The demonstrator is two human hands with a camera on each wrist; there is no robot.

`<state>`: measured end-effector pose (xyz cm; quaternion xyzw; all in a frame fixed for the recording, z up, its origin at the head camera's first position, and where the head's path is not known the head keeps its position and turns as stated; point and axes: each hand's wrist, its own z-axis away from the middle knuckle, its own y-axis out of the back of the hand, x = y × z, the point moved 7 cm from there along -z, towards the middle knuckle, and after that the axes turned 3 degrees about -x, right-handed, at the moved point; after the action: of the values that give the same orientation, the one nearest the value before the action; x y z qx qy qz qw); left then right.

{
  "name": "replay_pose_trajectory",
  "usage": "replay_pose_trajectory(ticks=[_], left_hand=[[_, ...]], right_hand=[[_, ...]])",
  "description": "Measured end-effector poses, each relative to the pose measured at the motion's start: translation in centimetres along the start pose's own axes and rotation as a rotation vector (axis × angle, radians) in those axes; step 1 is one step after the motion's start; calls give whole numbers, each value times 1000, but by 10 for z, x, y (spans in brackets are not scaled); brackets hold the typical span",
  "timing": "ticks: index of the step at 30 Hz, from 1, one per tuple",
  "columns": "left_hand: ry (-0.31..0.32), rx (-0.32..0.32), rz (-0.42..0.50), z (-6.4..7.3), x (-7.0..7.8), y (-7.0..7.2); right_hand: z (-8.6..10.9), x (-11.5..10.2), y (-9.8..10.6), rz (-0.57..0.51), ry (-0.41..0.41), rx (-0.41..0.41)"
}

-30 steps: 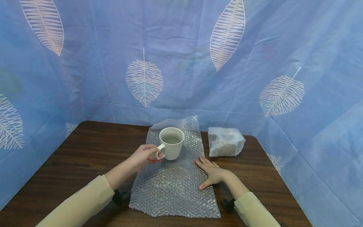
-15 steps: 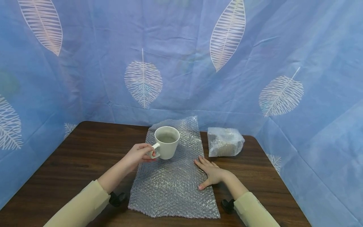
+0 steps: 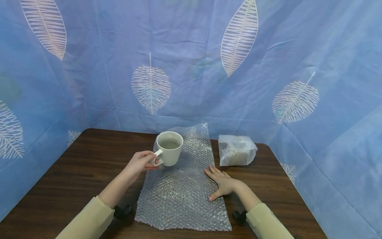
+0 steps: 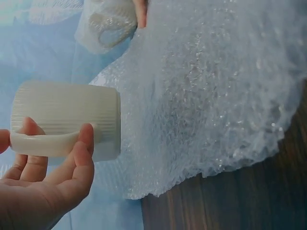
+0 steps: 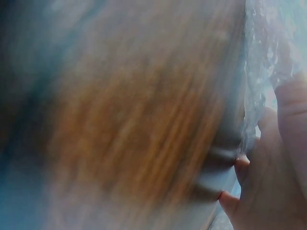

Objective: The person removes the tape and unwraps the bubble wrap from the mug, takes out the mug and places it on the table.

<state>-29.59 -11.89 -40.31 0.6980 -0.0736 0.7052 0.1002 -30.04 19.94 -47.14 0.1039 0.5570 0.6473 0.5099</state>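
Observation:
A white mug (image 3: 170,151) is held upright over the upper left part of a bubble wrap sheet (image 3: 185,199). My left hand (image 3: 139,164) grips it by the handle, on the mug's left side. The left wrist view shows fingers curled round the handle (image 4: 48,142) and fine ribs on the mug's wall, with a gap between its base and the sheet. My right hand (image 3: 223,182) lies with fingers spread on the right edge of the bubble wrap. In the right wrist view, fingertips (image 5: 230,201) rest at the sheet's edge.
A bundle wrapped in bubble wrap (image 3: 237,151) stands at the back right of the dark wooden table (image 3: 65,186); the left wrist view shows a handle shape through its wrap. Blue leaf-patterned cloth (image 3: 191,66) hangs behind and at both sides.
My left hand has carried the mug to the left over the bubble wrap, still by its handle. My right hand and the sheet stay where they were.

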Motion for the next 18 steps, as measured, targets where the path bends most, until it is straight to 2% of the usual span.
replay_pose_trajectory(ticks=[10, 15, 18], left_hand=[[7, 113, -31, 5, -2, 16], [13, 140, -27, 8, -1, 23], [6, 149, -27, 11, -1, 25]], right_hand=[[-2, 4, -1, 23, -30, 3], [-6, 11, -5, 55, -35, 9], [-5, 8, -3, 46, -34, 1]])
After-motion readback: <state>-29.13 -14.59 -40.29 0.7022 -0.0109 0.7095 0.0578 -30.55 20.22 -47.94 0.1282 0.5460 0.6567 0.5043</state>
